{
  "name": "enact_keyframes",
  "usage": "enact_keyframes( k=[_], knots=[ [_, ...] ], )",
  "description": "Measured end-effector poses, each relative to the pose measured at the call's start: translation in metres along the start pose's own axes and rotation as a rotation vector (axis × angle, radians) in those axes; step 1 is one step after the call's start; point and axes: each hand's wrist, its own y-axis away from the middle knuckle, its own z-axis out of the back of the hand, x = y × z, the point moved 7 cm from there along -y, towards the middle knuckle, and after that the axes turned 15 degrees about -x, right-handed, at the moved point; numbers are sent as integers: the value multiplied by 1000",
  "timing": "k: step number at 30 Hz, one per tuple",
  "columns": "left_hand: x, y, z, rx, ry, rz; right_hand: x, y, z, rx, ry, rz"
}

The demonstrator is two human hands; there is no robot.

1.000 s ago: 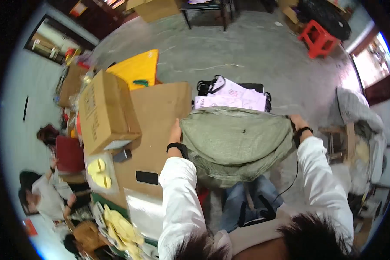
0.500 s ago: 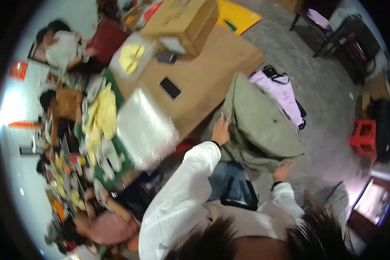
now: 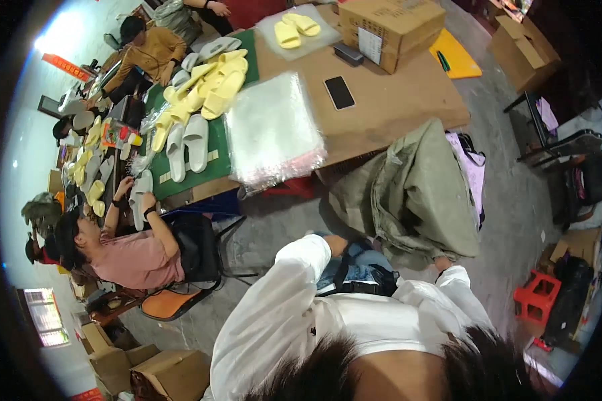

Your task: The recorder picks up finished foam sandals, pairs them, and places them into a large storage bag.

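A large olive-green fabric bundle (image 3: 408, 194) hangs crumpled beside the brown table's (image 3: 394, 117) corner. My left hand (image 3: 336, 244), at the end of a white sleeve, grips its lower left edge. My right hand (image 3: 441, 263) holds the lower right edge; both hands are mostly hidden by cloth and sleeves. Between my arms lies a blue denim item with black straps (image 3: 358, 271). A pale purple cloth (image 3: 473, 170) shows behind the green bundle.
On the table lie a black phone (image 3: 340, 92), a stack of clear plastic bags (image 3: 274, 130) and a cardboard box (image 3: 391, 23). Yellow and white slippers (image 3: 197, 100) cover a green mat. A person in pink (image 3: 137, 257) sits at left. A red stool (image 3: 536, 297) stands at right.
The view has swung round, so the table now sits above and left. The green fabric, spread wide between my hands a second ago, now hangs bunched; my hands are lower and closer to me.
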Motion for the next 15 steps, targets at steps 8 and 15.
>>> enact_keyframes(
  k=[8, 15],
  knots=[
    [88, 53, -37, -149, 38, 60, 127, -107, 25, 384, 237, -390],
    [188, 149, -54, -95, 123, 242, 363, -272, 213, 394, -433, -576]
  ],
)
